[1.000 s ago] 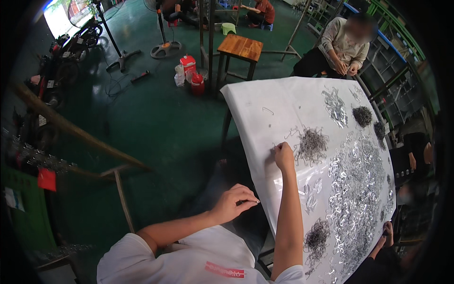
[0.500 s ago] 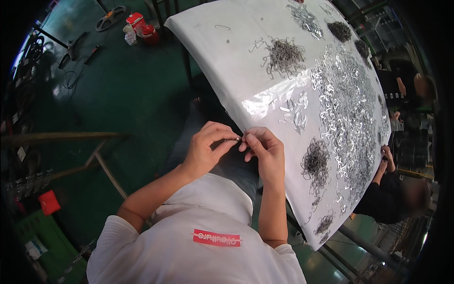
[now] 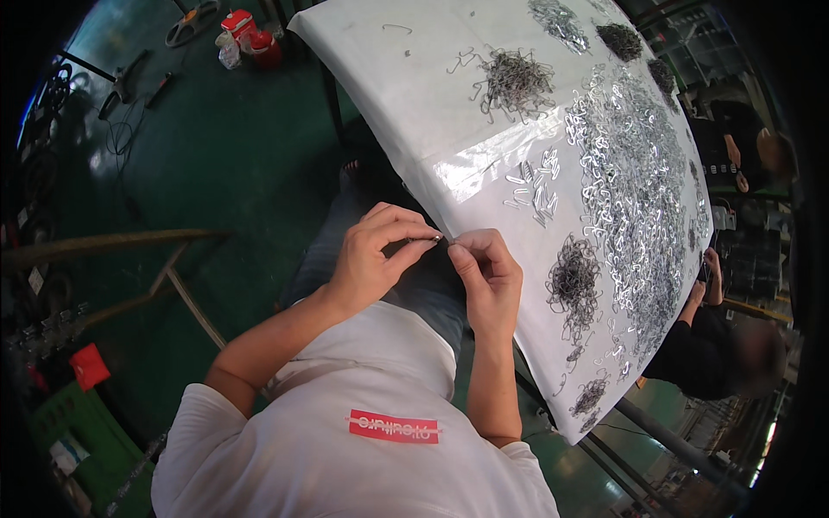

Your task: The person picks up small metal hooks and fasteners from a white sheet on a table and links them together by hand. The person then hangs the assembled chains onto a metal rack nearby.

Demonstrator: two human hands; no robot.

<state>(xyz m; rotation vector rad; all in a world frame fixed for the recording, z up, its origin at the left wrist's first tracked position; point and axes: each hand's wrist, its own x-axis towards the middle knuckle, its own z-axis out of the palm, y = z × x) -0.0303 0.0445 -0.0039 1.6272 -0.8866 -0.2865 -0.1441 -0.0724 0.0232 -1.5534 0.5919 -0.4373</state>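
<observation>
My left hand (image 3: 376,255) and my right hand (image 3: 485,268) meet fingertip to fingertip just off the near edge of a table covered in white plastic sheet (image 3: 406,95). Between the fingertips both hands pinch a small metal clip (image 3: 440,239). On the sheet lie a dark pile of bent wire hooks (image 3: 514,82), a small group of shiny clips (image 3: 535,186), a wide spread of shiny metal pieces (image 3: 635,173) and another dark wire tangle (image 3: 572,281) close to my right hand.
A person in dark clothes (image 3: 721,345) sits at the table's right side, another person (image 3: 747,151) farther along. The green floor (image 3: 216,164) holds red containers (image 3: 250,34), cables and a wooden frame (image 3: 147,259) at left. A metal pole (image 3: 673,445) runs under the table.
My right hand came back from the wire pile on the sheet to my lap. Both hands joined at the table edge and now pinch a small clip together.
</observation>
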